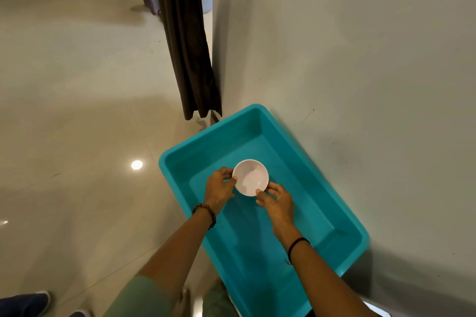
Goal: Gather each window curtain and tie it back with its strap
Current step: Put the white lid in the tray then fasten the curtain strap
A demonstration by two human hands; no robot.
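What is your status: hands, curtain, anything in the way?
Left hand and right hand both hold white bowl over teal tub. Dark curtain hangs free, untouched; no strap in view. Tub lies between person and curtain.

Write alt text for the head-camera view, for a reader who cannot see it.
A left hand and right hand hold a small white bowl by its rim within a teal tub on the floor beside a wall. A dark curtain hangs beyond the tub.

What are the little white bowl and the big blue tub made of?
The white bowl looks like glazed ceramic or hard plastic: smooth, glossy, with soft glints. The teal tub looks like moulded plastic: even colour, rounded rim, slight sheen.
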